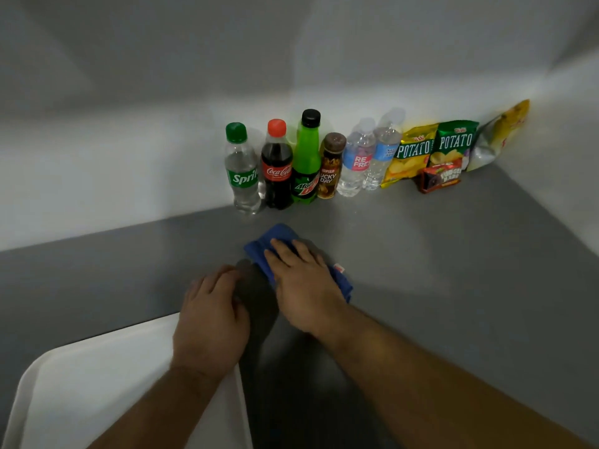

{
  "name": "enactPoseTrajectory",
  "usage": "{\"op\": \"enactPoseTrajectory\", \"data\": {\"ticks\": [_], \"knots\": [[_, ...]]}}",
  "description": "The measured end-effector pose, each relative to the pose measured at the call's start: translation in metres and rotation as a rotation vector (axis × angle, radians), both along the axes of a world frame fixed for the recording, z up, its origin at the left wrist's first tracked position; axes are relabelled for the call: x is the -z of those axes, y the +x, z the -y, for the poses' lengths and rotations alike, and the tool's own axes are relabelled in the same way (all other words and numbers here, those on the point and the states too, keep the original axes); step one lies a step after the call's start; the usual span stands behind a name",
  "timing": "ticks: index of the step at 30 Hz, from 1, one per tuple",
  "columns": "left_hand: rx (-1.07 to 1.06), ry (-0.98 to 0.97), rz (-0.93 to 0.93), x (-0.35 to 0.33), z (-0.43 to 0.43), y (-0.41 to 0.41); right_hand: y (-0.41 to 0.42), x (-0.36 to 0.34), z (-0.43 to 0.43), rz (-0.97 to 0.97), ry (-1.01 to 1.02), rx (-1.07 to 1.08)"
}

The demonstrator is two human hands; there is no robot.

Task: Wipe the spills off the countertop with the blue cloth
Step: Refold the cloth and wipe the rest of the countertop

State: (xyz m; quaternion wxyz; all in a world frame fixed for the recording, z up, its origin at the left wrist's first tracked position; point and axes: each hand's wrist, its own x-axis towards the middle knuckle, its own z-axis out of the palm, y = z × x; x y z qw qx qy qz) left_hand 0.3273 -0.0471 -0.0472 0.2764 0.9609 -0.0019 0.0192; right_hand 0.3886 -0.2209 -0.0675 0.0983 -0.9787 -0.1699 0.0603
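The blue cloth (275,241) lies bunched on the grey countertop (437,254), a little in front of the row of bottles. My right hand (303,283) presses flat on top of it, fingers spread, covering its middle. My left hand (210,315) rests palm down on the countertop just left of the cloth, at the corner of a white tray, with its fingers curled and nothing in it. No spill is plainly visible; the surface around the cloth is in shadow.
Along the back wall stand a Sprite bottle (243,170), a Coca-Cola bottle (277,166), a Mountain Dew bottle (306,160), a small coffee bottle (330,166), two water bottles (359,160) and several snack bags (453,147). A white tray (97,384) sits at the front left.
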Motion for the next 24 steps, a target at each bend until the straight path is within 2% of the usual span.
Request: {"op": "enactPoseTrajectory", "data": {"ticks": [2,5,9,16,22,24], "knots": [[0.009,0.035,-0.026,0.000,0.005,0.005,-0.004,0.013,0.008,0.011,0.038,-0.068],[0.015,0.080,-0.055,0.002,0.014,0.014,0.006,0.020,0.011,0.030,0.085,-0.051],[0.040,0.102,-0.063,0.000,0.037,0.019,0.025,0.019,0.039,0.041,0.121,0.090],[0.051,0.015,-0.048,-0.005,0.073,0.024,0.054,0.014,0.144,0.035,0.055,0.323],[0.003,-0.032,0.186,-0.001,0.075,0.011,0.069,0.011,0.231,-0.007,0.049,0.468],[0.009,-0.027,0.207,-0.001,0.079,0.010,0.069,0.011,0.252,-0.010,0.041,0.489]]}}
